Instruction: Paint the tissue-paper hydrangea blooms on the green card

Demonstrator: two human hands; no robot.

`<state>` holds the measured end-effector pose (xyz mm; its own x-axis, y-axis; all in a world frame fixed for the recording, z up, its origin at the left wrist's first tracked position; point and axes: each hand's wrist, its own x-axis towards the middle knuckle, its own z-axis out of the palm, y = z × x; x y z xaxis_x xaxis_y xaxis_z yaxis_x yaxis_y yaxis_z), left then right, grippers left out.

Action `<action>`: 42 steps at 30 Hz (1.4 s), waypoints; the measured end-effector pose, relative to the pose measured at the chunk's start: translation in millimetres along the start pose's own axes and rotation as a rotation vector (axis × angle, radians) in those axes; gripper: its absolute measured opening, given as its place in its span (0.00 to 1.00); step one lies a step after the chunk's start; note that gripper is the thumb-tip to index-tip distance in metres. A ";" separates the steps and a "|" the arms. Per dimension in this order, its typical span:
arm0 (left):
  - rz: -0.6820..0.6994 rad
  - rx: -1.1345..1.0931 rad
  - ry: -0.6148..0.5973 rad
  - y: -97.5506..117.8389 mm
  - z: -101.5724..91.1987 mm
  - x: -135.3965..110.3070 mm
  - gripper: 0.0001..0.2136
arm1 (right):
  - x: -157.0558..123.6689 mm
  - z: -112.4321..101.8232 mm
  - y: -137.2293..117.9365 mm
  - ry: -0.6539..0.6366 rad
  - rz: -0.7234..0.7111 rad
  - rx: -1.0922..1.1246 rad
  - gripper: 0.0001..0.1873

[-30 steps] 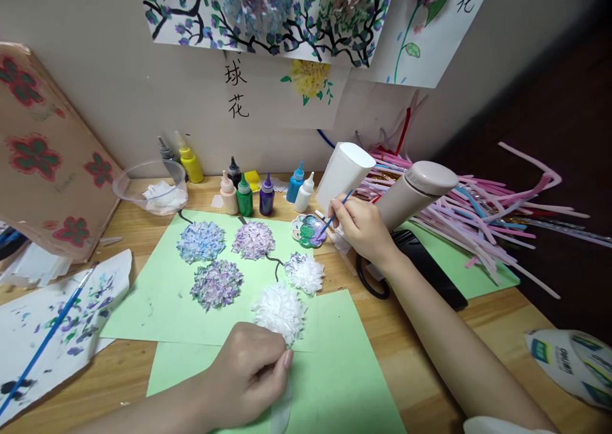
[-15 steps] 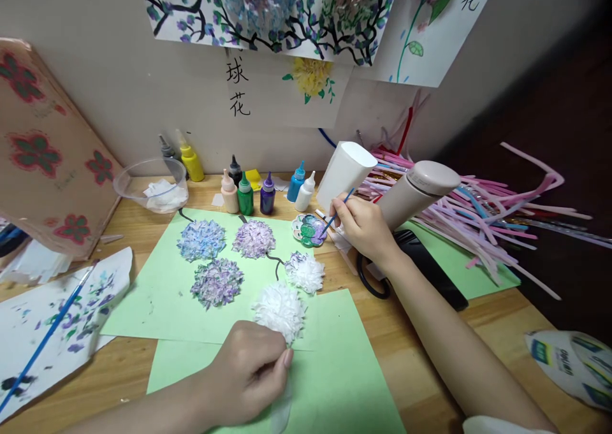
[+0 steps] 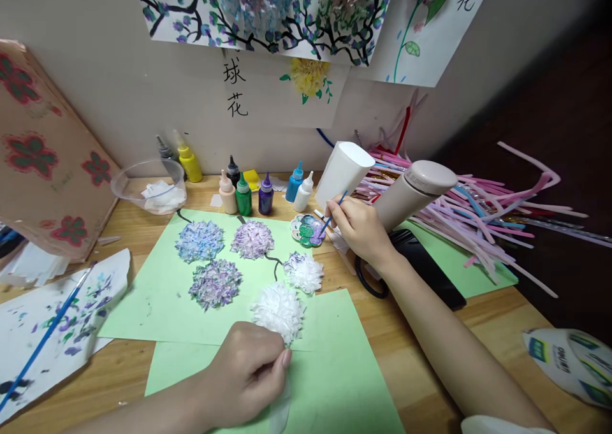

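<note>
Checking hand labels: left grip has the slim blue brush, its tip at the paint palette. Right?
Wrong hand. The head view shows the right grip on the slim blue brush, its tip at the paint palette. The left grip is curled by the all-white flower. The rest stands.

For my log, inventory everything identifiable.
Bottles: eight, assorted, back
Flowers: five, blue, purple, white, centre
Palette: one, multicoloured, beside flowers
Brushes: two, blue, handheld and left
Sheets: several, green, white, desk
Bowl: one, clear, back left
Flask: one, beige, back right
Container: one, white, beside flask
Fuzzy sticks: many, mostly pink, right
Slab: one, black, right
Pictures: several, multicoloured, top
Panel: one, brown, left
Labelled item: one, white, right
Left hand: one, bare, front centre
Right hand: one, bare, beside palette
</note>
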<state>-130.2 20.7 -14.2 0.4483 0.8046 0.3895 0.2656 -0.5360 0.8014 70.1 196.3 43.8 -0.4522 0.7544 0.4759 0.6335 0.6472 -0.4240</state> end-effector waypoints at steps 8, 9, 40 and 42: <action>0.002 -0.003 0.005 0.0 -0.2 0.6 0.15 | 0.3 -0.8 -4.2 0.030 -0.029 0.021 0.19; 0.003 -0.006 0.004 -0.3 0.0 0.4 0.15 | 0.0 -2.2 -6.6 0.039 -0.025 0.033 0.19; 0.005 -0.018 0.003 -1.3 0.0 -0.1 0.15 | -10.1 -3.1 -40.4 -0.006 0.056 0.350 0.18; -0.003 -0.017 0.001 -1.4 0.3 -0.5 0.15 | -10.2 -1.3 -39.9 -0.031 0.026 0.321 0.18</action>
<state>-130.6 21.0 -15.6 0.4468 0.8065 0.3872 0.2523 -0.5288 0.8104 50.3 162.7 56.8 -0.4609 0.7707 0.4400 0.4165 0.6257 -0.6596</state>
